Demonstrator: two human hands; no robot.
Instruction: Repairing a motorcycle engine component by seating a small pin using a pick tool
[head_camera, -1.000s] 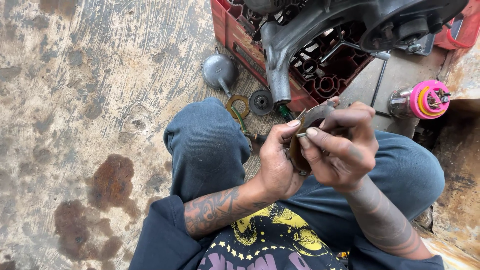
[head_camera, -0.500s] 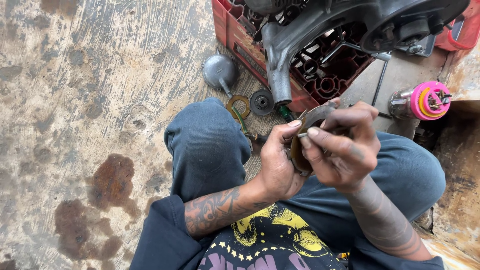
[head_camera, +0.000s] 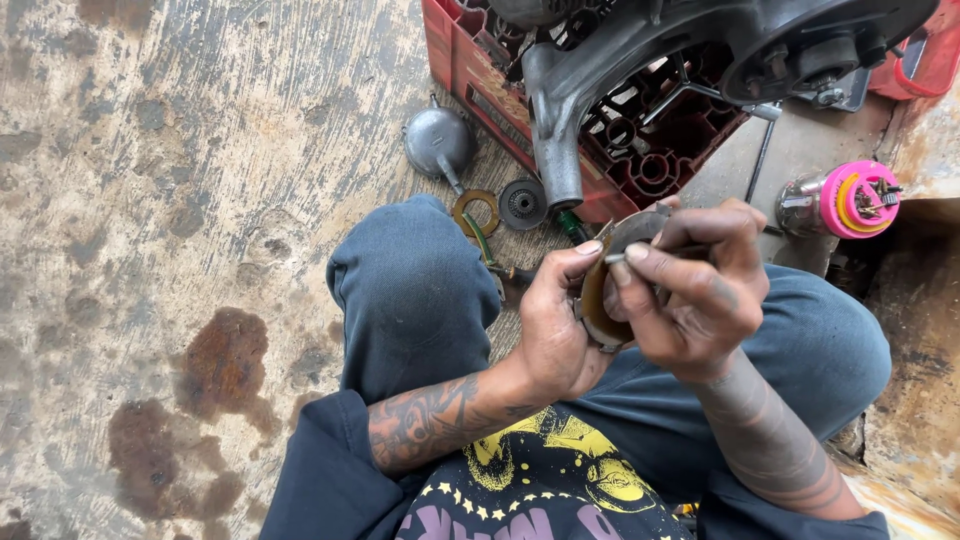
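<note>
Nothing moved: hands (head_camera: 640, 300) still hold curved metal shoe (head_camera: 600, 300).

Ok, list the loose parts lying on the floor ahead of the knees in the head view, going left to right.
Grey funnel-shaped metal part → brass ring → dark round disc → thin metal rod → pink-capped cylindrical part.

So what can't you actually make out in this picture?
- Round part in the left hand: the right hand covers most of it.
- Thin tool in the right hand: its far end is hidden by the fingers.
- Engine casing on the red crate: cut off by the top edge.
- Pink spool: too small for detail.
</note>
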